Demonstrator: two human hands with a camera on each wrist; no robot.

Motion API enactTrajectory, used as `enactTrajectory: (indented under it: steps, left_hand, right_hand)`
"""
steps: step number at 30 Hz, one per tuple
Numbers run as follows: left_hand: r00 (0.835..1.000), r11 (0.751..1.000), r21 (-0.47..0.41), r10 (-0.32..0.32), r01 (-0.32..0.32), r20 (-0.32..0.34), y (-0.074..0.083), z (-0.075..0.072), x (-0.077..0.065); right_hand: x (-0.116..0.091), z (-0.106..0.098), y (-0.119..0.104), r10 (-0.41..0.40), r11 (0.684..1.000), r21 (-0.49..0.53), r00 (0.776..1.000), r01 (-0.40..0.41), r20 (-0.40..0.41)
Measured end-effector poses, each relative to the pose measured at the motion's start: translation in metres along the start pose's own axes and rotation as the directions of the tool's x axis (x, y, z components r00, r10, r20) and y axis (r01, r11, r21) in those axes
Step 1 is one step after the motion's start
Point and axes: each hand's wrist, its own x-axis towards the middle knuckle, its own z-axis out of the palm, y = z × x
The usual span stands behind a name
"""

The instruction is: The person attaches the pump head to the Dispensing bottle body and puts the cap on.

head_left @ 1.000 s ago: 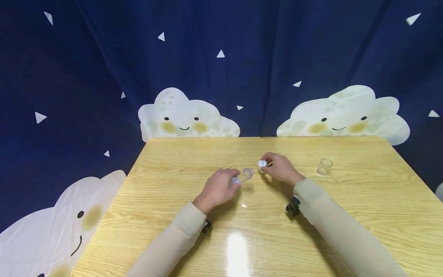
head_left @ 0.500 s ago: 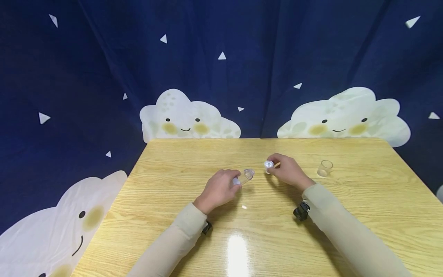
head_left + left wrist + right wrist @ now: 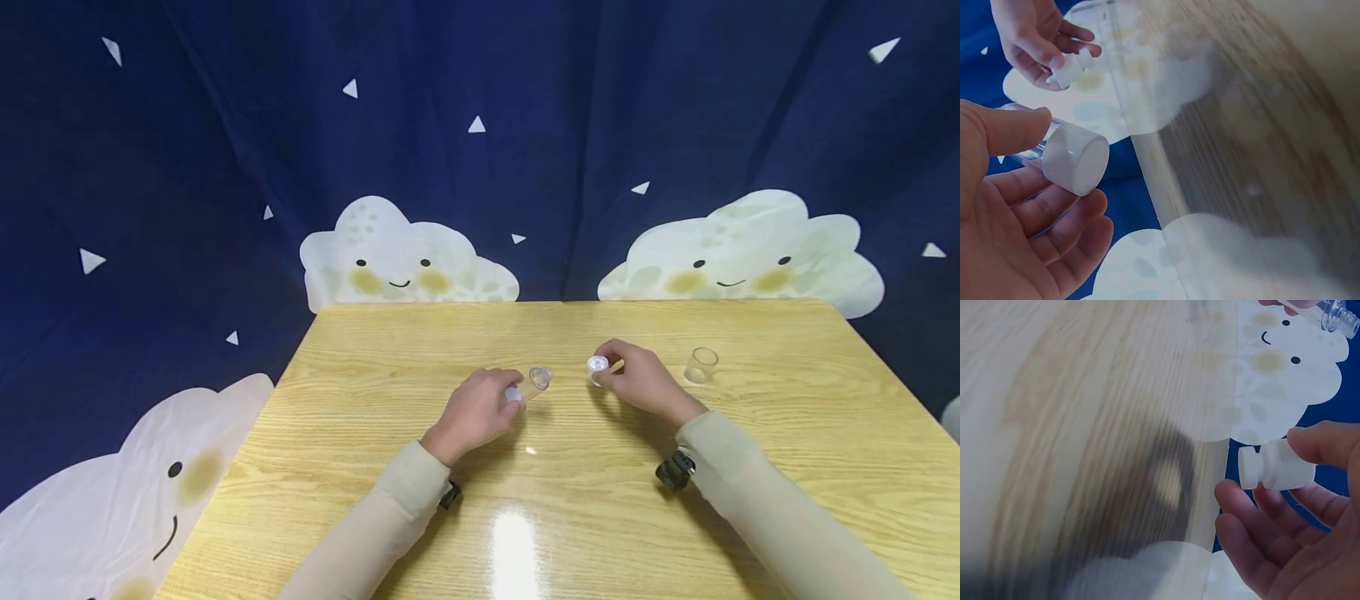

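Our left hand (image 3: pixel 474 410) is gripping a clear bottle (image 3: pixel 536 383), right hand (image 3: pixel 643 382) a white bottle (image 3: pixel 1284 465), leaving the mid-right cup (image 3: pixel 701 366) untouched.

A glossy, yellowish, wood-grained table (image 3: pixel 360 358) carries a clear, colourless, cylindrical cup (image 3: pixel 701 367), standing upright with its open end up. The table's straight far edge runs beyond the cup; nearer and left of the cup, a bright white glare streak (image 3: pixel 515 554) marks the surface.
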Motion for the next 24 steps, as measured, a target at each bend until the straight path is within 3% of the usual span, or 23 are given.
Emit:
enactTrajectory:
  steps: [13,24]
  left_hand:
    - [1.000,1.000,0.003,0.004,-0.004,0.002,0.000,0.002,-0.001]
    - [1.000,1.000,0.003,0.009,-0.009,-0.026,0.002,0.004,0.000]
  right_hand:
    - [-0.016,-0.006,0.000,-0.025,1.000,0.013,1.000,0.025,-0.013]
    - [-0.026,-0.005,-0.002,-0.055,0.998,-0.041,0.998,0.054,-0.017]
